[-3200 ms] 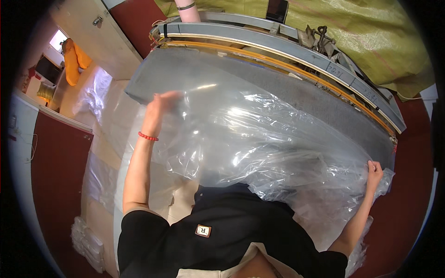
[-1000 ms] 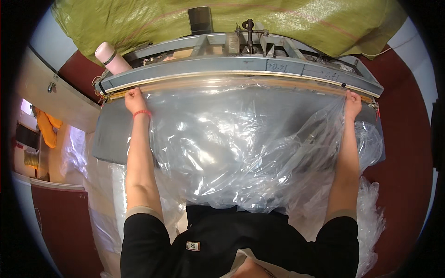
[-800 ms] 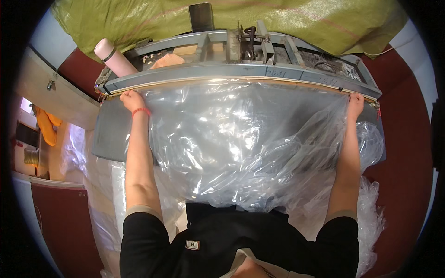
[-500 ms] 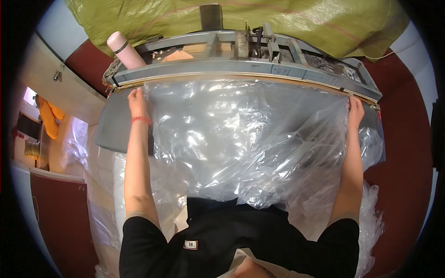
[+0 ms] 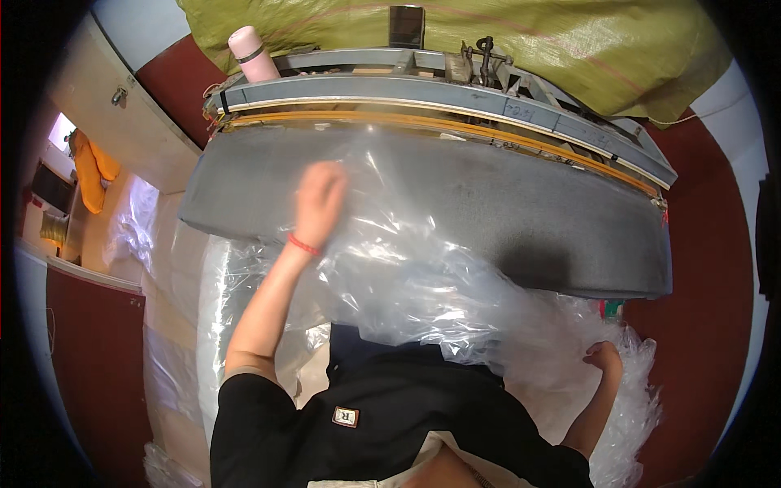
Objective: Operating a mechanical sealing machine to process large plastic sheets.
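A large sheet of clear plastic film (image 5: 407,268) lies crumpled over the near part of a grey padded table (image 5: 521,203). My left hand (image 5: 320,195), blurred with motion and wearing a red wristband, rests on the film near the table's middle left, fingers curled on the plastic. My right hand (image 5: 606,358) is low at the right, past the table's near edge, closed on a bunch of the film. Behind the table runs a long grey metal bar machine with an orange strip (image 5: 439,102).
A pink bottle (image 5: 252,53) stands at the machine's left end, a dark phone (image 5: 404,26) behind it. Yellow-green sacking (image 5: 569,49) covers the back. More plastic film is piled at the left (image 5: 175,325) and lower right (image 5: 643,407). A red floor surrounds the table.
Both hands left the far bar, where they held the film stretched. The film has been pulled back toward me, baring the grey table top. My right hand dropped to the lower right.
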Demonstrator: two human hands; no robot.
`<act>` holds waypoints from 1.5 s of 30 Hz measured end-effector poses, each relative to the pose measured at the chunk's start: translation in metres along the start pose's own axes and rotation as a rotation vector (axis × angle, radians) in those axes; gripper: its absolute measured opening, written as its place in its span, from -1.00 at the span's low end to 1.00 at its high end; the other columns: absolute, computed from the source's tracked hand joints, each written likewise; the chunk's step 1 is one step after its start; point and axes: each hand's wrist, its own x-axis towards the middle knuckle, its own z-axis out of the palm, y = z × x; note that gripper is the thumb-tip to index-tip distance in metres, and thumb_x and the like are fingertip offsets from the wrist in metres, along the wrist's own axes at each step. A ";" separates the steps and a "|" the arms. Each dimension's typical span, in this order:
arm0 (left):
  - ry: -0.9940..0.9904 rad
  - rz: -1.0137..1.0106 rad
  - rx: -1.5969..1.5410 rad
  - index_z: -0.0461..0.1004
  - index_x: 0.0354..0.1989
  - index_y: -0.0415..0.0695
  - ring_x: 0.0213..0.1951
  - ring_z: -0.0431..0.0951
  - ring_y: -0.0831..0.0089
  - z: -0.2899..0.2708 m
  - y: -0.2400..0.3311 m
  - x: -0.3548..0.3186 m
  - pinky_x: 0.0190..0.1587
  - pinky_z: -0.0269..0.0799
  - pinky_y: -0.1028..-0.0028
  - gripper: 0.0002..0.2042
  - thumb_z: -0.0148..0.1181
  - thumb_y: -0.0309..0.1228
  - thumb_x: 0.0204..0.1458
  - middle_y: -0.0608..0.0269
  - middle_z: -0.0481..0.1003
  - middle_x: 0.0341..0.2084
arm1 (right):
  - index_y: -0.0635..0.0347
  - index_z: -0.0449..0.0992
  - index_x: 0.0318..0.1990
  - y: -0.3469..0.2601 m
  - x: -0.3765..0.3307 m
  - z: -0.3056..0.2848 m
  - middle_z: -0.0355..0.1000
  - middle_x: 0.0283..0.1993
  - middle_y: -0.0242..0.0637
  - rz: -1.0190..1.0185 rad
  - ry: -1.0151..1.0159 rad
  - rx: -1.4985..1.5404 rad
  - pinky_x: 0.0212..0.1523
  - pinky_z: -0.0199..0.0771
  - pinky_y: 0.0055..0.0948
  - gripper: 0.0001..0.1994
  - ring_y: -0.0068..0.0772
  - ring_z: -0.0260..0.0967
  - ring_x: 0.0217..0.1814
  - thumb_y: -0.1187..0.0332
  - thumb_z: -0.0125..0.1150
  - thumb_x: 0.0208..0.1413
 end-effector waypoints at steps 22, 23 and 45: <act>0.025 -0.026 0.058 0.33 -0.24 -0.21 -0.21 0.39 0.38 -0.027 0.067 -0.006 -0.17 0.27 0.43 -0.70 0.18 -0.43 -0.19 0.22 0.41 -0.32 | 0.18 0.42 -0.38 -0.512 0.065 -0.087 0.36 -0.50 -0.45 -0.998 -0.131 1.240 -0.46 0.28 -0.63 -0.87 -0.67 0.26 -0.45 0.33 0.03 0.01; -0.214 -0.238 -0.173 0.31 -0.22 -0.22 -0.27 0.40 0.48 -0.035 0.043 -0.016 -0.23 0.30 0.50 -0.70 0.16 -0.42 -0.14 0.27 0.41 -0.36 | 0.15 0.41 -0.36 -0.504 0.062 -0.092 0.32 -0.52 -0.49 -0.896 -0.182 1.407 -0.53 0.25 -0.66 -0.88 -0.70 0.22 -0.51 0.33 0.02 0.03; 0.285 -0.448 0.489 0.21 -0.03 -0.24 -0.07 0.34 0.19 -0.178 -0.147 0.012 -0.02 0.21 0.45 -0.45 0.24 -0.32 -0.23 0.01 0.33 -0.12 | 0.10 0.38 -0.16 0.024 0.179 -0.141 0.38 -0.19 -0.08 0.399 1.167 0.181 -0.21 0.27 -0.17 -0.64 0.03 0.30 -0.16 0.08 -0.20 0.08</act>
